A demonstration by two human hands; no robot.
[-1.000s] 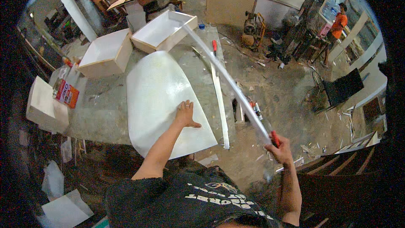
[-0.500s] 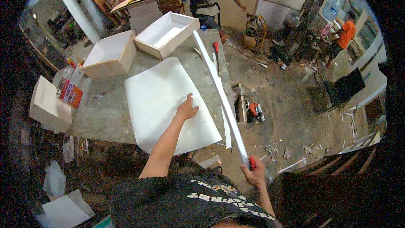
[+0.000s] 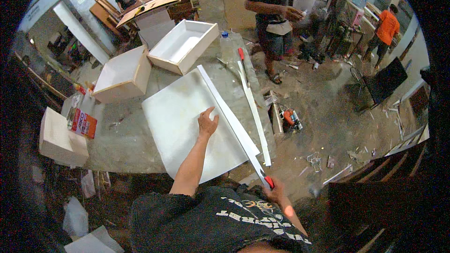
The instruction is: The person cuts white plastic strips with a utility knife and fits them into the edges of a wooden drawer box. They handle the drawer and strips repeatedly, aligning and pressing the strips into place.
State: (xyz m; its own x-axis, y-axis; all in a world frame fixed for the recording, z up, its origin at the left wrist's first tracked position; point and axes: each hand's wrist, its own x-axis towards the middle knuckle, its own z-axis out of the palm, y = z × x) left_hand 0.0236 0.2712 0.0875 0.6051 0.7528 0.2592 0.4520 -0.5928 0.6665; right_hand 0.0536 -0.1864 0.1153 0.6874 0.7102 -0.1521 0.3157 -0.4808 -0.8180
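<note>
A large white sheet lies on the worktable, its near edge overhanging. My left hand rests on the sheet, or just over it, fingers loosely bent and apart, holding nothing. Along the sheet's right side lies a long, narrow white straightedge, slanting down toward me. My right hand, at its near end past the table edge, is closed on a red-handled cutter. The straightedge's end also seems to be in that hand; the fingers are partly hidden.
Two white open drawer boxes stand at the table's far side; another white box is at the left by a red-and-white can. White strips and a red-handled tool lie right. A person stands beyond the table.
The straightedge has come down from a raised slant onto the sheet's right side, moving left and toward me. My right hand moved slightly left. The standing person moved right.
</note>
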